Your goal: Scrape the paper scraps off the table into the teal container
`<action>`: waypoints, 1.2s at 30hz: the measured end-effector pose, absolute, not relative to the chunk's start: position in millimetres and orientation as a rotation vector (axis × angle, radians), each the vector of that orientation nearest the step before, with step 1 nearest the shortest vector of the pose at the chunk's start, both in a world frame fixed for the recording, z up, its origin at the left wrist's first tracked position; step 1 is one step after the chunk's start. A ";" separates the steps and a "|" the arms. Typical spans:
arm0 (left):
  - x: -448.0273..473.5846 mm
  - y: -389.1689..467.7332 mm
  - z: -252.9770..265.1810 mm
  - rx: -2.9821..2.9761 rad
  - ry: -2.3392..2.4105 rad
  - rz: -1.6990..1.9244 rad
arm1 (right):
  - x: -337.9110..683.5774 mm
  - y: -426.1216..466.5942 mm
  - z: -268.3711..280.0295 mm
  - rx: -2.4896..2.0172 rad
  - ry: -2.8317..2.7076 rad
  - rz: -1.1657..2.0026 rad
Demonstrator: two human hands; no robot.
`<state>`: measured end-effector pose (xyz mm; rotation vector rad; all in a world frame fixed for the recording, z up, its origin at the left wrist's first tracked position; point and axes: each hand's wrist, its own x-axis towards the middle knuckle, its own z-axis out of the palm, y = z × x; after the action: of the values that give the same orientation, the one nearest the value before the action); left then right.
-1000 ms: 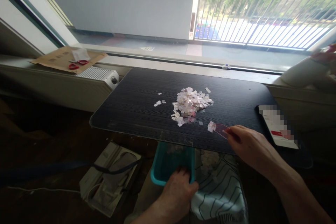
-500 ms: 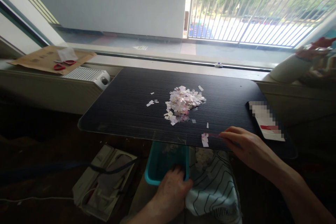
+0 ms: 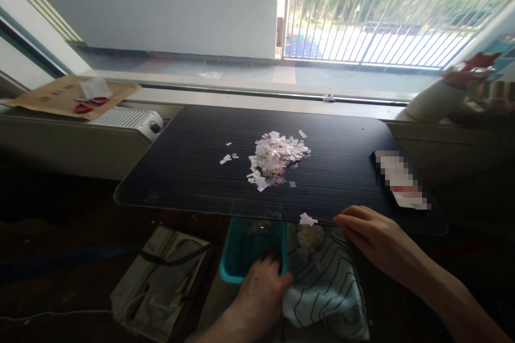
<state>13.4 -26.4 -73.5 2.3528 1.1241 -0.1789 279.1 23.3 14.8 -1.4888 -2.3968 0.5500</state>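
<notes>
My left hand (image 3: 261, 289) grips the right rim of a teal plastic bin (image 3: 233, 273), fingers inside and thumb outside; some paper bits lie in the bin. My right hand (image 3: 370, 230) is pinched at the front edge of the dark table (image 3: 181, 171). A thin pink strip was in its fingers a moment before; now it barely shows. Just left of the fingertips, a few pale paper pieces (image 3: 307, 219) lie at the table edge. Below them more paper bits (image 3: 310, 238) rest on a striped light-blue cloth or bag (image 3: 322, 295). A heap of small cut paper pieces (image 3: 276, 153) sits mid-table.
A flat object, partly blurred out (image 3: 402, 179), lies at the table's right. Red-handled scissors (image 3: 90, 104) lie on a brown envelope (image 3: 52, 99) over a white radiator (image 3: 129, 118). An open box (image 3: 161, 278) with a strap stands on the floor at left.
My right hand has moved slightly down and towards me, and the few paper pieces beside it have shifted to the table's front edge. My left hand stays on the bin.
</notes>
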 end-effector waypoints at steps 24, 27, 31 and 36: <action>13.7 -27.1 -75.5 2.382 1.092 -0.174 | 272.2 16.6 16.0 -1.451 -2.434 0.504; 15.1 -26.8 -74.0 2.383 1.091 -0.187 | 244.2 37.3 16.5 -1.474 -2.353 0.388; 14.0 -26.8 -75.5 2.380 1.069 -0.213 | 190.5 71.5 16.7 -1.544 -2.411 0.390; 11.4 -30.1 -81.7 2.399 1.094 -0.153 | 166.1 82.8 19.0 -1.613 -2.517 0.356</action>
<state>11.4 -30.1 -81.7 2.3994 1.0943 -0.1531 166.1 82.8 19.0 -1.6130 -2.5166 0.3560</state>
